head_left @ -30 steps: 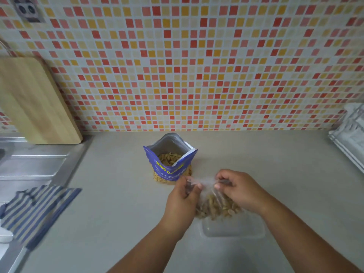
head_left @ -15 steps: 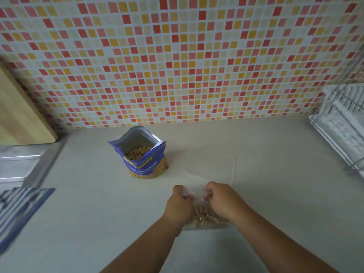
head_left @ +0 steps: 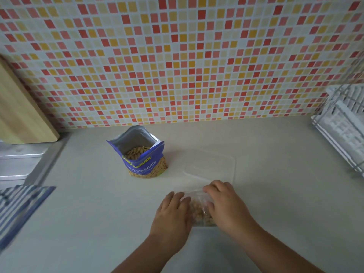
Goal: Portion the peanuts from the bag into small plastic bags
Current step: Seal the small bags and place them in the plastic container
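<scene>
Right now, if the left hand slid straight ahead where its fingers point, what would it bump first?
Probably the flat clear plastic bag lying just ahead. The left hand would likely pass to the right of the peanut bag.

peanut bag (head_left: 144, 166): blue, upright, open | small plastic bag (head_left: 199, 211): clear, peanuts inside

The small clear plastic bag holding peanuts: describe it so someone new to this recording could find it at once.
From the orange-and-red mosaic tiled wall, come down the pale counter past the upright blue foil peanut bag. The small clear plastic bag lies nearer the camera, between the left hand and right hand. Unlike the flat empty clear bag behind it, it holds peanuts.
</scene>
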The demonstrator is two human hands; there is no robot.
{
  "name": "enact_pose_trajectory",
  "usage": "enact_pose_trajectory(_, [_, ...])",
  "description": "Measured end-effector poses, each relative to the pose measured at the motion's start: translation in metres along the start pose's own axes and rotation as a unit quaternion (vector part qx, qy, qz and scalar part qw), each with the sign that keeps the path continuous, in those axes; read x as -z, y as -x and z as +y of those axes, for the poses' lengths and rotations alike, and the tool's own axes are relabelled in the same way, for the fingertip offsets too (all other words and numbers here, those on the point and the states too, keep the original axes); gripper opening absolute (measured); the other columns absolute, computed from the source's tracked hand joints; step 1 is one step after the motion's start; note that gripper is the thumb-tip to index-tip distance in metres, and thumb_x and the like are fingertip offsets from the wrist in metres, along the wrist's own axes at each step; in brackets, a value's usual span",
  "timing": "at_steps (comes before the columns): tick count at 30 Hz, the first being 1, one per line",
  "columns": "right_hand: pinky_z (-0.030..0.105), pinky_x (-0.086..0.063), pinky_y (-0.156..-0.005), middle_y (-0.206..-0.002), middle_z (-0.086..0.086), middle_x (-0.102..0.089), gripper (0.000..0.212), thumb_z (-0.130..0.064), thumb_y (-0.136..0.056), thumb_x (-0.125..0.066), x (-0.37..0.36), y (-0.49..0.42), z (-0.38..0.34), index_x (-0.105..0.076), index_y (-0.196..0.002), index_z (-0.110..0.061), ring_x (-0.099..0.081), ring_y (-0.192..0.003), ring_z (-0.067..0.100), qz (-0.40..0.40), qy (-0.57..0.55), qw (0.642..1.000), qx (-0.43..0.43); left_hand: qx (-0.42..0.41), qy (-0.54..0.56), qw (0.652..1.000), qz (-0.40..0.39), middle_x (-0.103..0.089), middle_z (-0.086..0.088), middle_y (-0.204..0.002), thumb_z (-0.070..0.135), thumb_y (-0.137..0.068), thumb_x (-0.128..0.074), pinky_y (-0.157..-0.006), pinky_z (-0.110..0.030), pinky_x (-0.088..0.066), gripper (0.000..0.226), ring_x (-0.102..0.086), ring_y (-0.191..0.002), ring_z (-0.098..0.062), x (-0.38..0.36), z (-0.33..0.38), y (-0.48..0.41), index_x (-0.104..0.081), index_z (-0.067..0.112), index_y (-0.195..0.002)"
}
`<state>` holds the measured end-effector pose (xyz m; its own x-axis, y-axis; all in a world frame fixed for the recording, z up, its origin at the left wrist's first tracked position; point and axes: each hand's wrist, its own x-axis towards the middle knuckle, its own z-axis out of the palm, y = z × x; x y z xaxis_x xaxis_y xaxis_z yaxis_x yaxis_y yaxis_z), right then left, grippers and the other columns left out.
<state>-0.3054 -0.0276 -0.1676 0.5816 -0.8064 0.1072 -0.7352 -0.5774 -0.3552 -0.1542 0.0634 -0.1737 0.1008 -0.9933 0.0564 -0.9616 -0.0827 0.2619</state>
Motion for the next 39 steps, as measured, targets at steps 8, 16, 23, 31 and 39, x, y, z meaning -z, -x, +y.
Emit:
enact_pose_trajectory(8, [0.028,-0.035,-0.066,-0.07,-0.009,-0.06,0.003,-0.027,-0.069,-0.066,-0.022,0.006,0.019,-0.063,-0.069,-0.026,-0.046,-0.073,0.017,0.101,0.13,0.986,0.04,-0.013,-0.008,1.0,-0.003,-0.068,0.006,-0.109,0.043,-0.078,-0.044,-0.09,-0.029,-0.051,0.037,-0.062,-0.109,-0.021,-0.01,-0.003,0.004,-0.067,0.027,-0.103])
enact_pose_trajectory(16, [0.028,-0.037,-0.075,-0.08,-0.005,-0.067,0.019,-0.034,-0.079,-0.05,0.004,-0.031,0.029,-0.066,-0.08,-0.024,-0.059,-0.076,0.025,0.109,-0.019,0.994,-0.018,-0.03,0.222,0.971,0.08,-0.046,0.013,-0.134,0.066,-0.081,-0.05,-0.11,-0.014,-0.018,0.07,-0.032,-0.125,-0.004,-0.009,-0.032,0.003,-0.044,0.021,-0.134])
enact_pose_trajectory(23, [0.034,-0.03,-0.107,-0.144,0.002,-0.041,0.081,-0.059,-0.079,-0.06,0.009,-0.113,0.052,-0.035,-0.142,-0.016,-0.034,-0.128,0.029,-0.129,0.078,0.981,-0.121,0.016,0.2,0.974,-0.107,0.009,0.022,-0.148,0.08,-0.043,-0.069,-0.117,-0.025,0.0,0.139,0.01,-0.141,-0.007,-0.009,-0.067,0.005,0.009,0.025,-0.144])
enact_pose_trajectory(31, [0.038,-0.027,-0.104,-0.138,0.005,-0.039,0.096,-0.065,-0.061,-0.07,-0.003,-0.133,0.047,-0.035,-0.14,-0.023,-0.031,-0.129,0.028,-0.15,0.121,0.974,-0.116,0.02,0.166,0.984,-0.059,-0.012,0.011,-0.15,0.086,-0.042,-0.063,-0.112,-0.013,-0.003,0.144,-0.006,-0.132,0.001,-0.021,-0.059,-0.011,0.013,0.022,-0.145])
enact_pose_trajectory(39, [0.03,-0.047,-0.082,-0.097,0.005,-0.068,0.021,-0.012,-0.09,-0.054,0.022,-0.137,0.038,-0.059,-0.11,-0.014,-0.064,-0.093,0.027,0.048,-0.134,0.986,-0.086,0.04,0.19,0.98,-0.05,-0.023,0.007,-0.15,0.082,-0.041,-0.068,-0.103,-0.001,0.008,0.142,-0.003,-0.122,0.009,-0.022,-0.058,-0.009,0.012,0.026,-0.144])
